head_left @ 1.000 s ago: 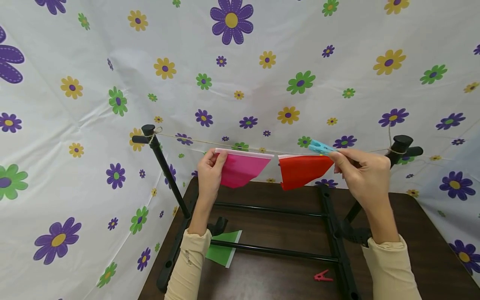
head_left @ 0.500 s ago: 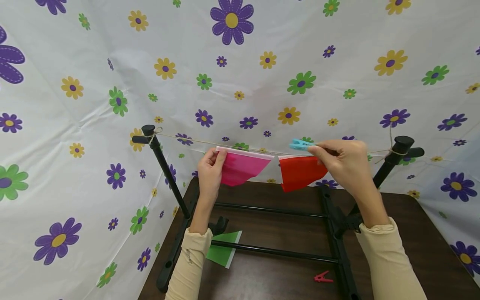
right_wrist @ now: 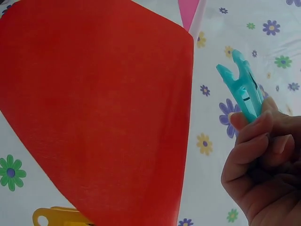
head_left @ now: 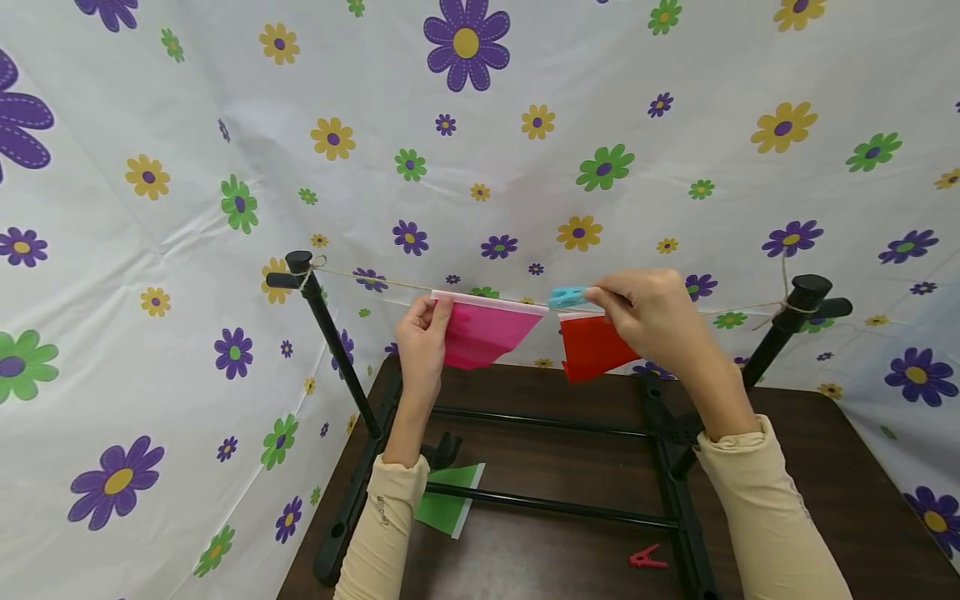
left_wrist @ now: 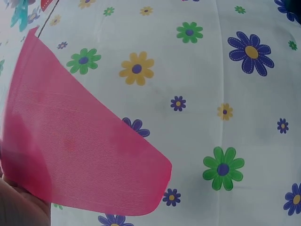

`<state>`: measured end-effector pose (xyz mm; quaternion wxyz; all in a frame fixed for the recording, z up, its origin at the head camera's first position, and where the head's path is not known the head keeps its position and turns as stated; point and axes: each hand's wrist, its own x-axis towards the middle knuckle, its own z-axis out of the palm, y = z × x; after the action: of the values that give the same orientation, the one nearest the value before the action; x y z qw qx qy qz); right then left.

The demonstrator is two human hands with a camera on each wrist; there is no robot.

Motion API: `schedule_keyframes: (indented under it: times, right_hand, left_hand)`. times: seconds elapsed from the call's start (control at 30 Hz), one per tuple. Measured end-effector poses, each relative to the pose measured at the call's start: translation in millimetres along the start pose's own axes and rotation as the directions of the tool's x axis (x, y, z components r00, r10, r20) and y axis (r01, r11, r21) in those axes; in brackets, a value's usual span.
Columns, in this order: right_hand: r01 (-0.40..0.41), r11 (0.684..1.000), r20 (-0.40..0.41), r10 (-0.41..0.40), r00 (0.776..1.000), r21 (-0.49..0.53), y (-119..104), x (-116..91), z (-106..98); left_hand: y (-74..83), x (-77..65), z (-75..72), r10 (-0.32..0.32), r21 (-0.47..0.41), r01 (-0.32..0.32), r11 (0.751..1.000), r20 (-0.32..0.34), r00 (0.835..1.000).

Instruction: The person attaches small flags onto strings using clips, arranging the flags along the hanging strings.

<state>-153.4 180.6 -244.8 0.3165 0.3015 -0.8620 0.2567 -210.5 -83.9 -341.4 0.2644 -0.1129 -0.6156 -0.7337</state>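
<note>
My left hand [head_left: 422,346] pinches the left end of a pink pennant [head_left: 487,333] along its white top band, up at a string [head_left: 405,284]. In the left wrist view the pink cloth [left_wrist: 84,136] spreads out from the fingers. My right hand [head_left: 648,321] pinches a light blue clothespin [head_left: 567,297], which is near the pink pennant's right corner; whether they touch I cannot tell. The right wrist view shows that clothespin [right_wrist: 248,96] with its tips spread apart. A red pennant [head_left: 596,346] hangs at the string, partly behind my right hand.
A yellow clothespin [right_wrist: 61,216] is at the red pennant's edge. The string runs between two black posts [head_left: 322,325] of a frame on a dark table [head_left: 555,550]. A green pennant [head_left: 450,500] and a red clothespin [head_left: 648,557] lie on the table. A flowered sheet [head_left: 480,150] hangs behind.
My right hand has moved left along the string with the light blue clothespin, from over the red pennant's right side to the pink pennant's right corner. The left hand stays nearly still.
</note>
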Motion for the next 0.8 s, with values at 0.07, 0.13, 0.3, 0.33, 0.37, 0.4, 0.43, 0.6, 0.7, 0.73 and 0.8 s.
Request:
schedule_keyframes:
  times: [0.07, 0.13, 0.3, 0.33, 0.37, 0.4, 0.43, 0.6, 0.7, 0.73, 0.8]
  right_hand:
    - [0.007, 1.0, 0.01, -0.007, 1.0, -0.001, -1, 2, 2]
    - [0.013, 1.0, 0.02, -0.013, 1.0, 0.004, -2, 3, 4]
    - [0.051, 0.999, 0.028, -0.051, 0.998, 0.007, -2, 7, 9]
    - [0.058, 0.998, 0.027, -0.058, 0.998, 0.006, -2, 8, 10]
    - [0.066, 0.998, 0.026, -0.066, 0.997, 0.005, -2, 9, 11]
    - [0.069, 0.998, 0.027, -0.069, 0.997, 0.003, -2, 9, 12]
    - [0.069, 0.998, 0.031, -0.069, 0.997, 0.001, -2, 10, 13]
    - [0.065, 0.998, 0.053, -0.064, 0.997, -0.016, -3, 11, 14]
    - [0.072, 0.997, 0.051, -0.07, 0.996, -0.026, -3, 12, 15]
    - [0.073, 0.997, 0.05, -0.072, 0.996, -0.029, -3, 12, 16]
    - [0.071, 0.997, 0.052, -0.069, 0.996, -0.034, -3, 12, 16]
  left_hand:
    - [0.0, 0.1, 0.6, 0.011, 0.0, -0.011, 1.0, 0.0, 1.0]
    - [-0.5, 0.2, 1.3, 0.023, 0.006, -0.023, 1.0, -0.002, 1.0]
    - [-0.6, -0.1, 3.2, 0.046, 0.028, -0.046, 0.999, -0.006, 0.999]
    - [-0.5, -0.3, 3.4, 0.05, 0.033, -0.05, 0.998, -0.006, 0.999]
    - [-0.3, -0.4, 3.7, 0.052, 0.037, -0.052, 0.998, -0.006, 0.999]
    - [-0.2, -0.5, 4.0, 0.055, 0.042, -0.054, 0.998, -0.007, 0.998]
    - [-0.1, -0.6, 4.3, 0.055, 0.045, -0.054, 0.997, -0.01, 0.998]
    - [-0.3, 0.2, 5.5, 0.063, 0.052, -0.061, 0.997, -0.029, 0.998]
    - [-0.4, 0.5, 5.9, 0.073, 0.049, -0.071, 0.996, -0.024, 0.997]
    - [-0.5, 0.5, 5.9, 0.077, 0.048, -0.076, 0.996, -0.021, 0.997]
    - [-0.9, 0.3, 5.8, 0.086, 0.052, -0.085, 0.995, -0.016, 0.996]
